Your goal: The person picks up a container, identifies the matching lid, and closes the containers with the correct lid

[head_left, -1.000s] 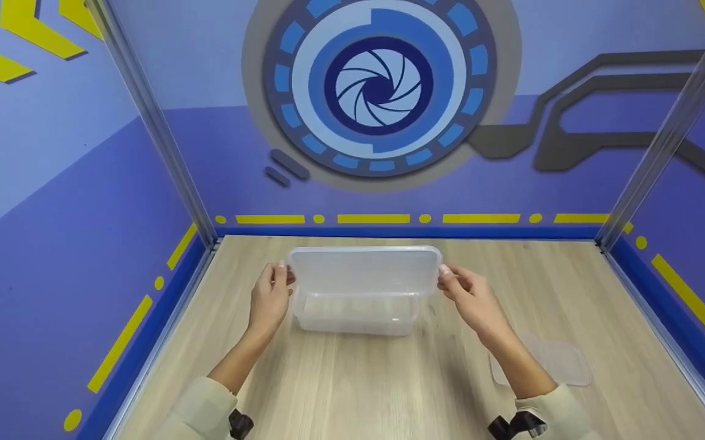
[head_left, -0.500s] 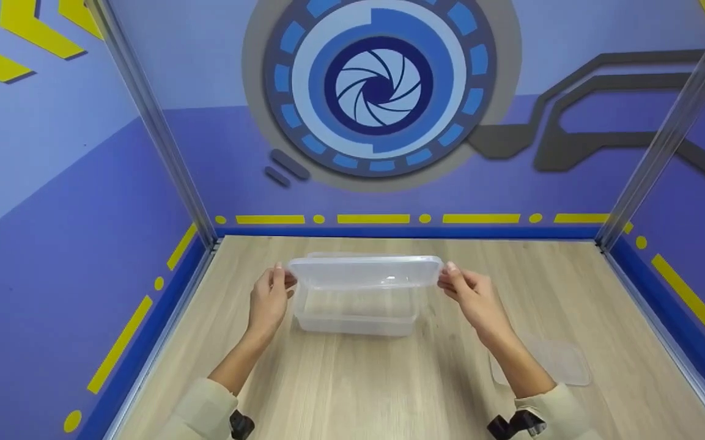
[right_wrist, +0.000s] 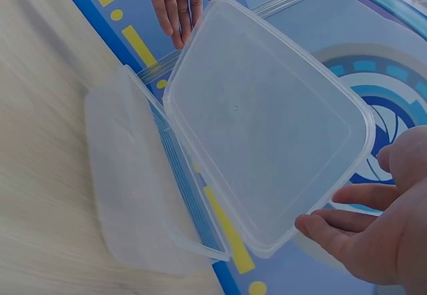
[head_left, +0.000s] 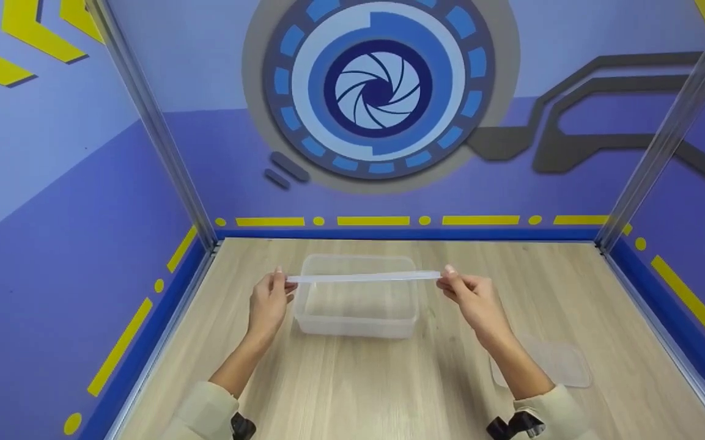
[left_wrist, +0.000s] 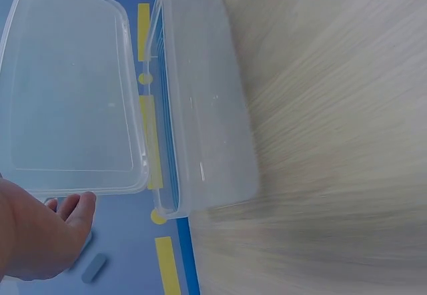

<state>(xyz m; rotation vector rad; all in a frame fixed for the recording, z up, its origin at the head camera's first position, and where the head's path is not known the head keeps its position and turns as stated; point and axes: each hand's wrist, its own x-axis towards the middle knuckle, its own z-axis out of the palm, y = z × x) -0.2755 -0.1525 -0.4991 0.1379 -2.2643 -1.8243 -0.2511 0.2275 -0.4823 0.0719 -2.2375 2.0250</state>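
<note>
Grip of the left hand (head_left: pixel 268 307), left of centre in the frame, is narrow: thumb and fingers pinch the left end of a see-through plastic lid (head_left: pixel 363 277). That lid crosses the middle of the frame almost edge-on, a thin pale bar over the rectangular plastic container (head_left: pixel 355 328); both wrist views show its broad, rimmed face tilted up beside the container's open rim. Whether the two touch cannot be told. Right of centre, the right hand (head_left: pixel 477 299) pinches the lid's other end. Further right, at the lower right, a flat see-through piece (head_left: pixel 563 363) lies partly hidden under the right forearm.

Pale wood grain runs along the table (head_left: pixel 364 391), with soft shadows near the arms. Leftmost stands a blue-and-violet side panel (head_left: pixel 52 275) bearing yellow chevrons, then a metal post (head_left: pixel 162 128). A round blue shutter design (head_left: pixel 378 90) fills the upper middle of the back wall (head_left: pixel 205 165), above a row of yellow dashes and dots. Grey angular bands (head_left: pixel 505 143) reach toward a second post (head_left: pixel 664 140) at the right.
</note>
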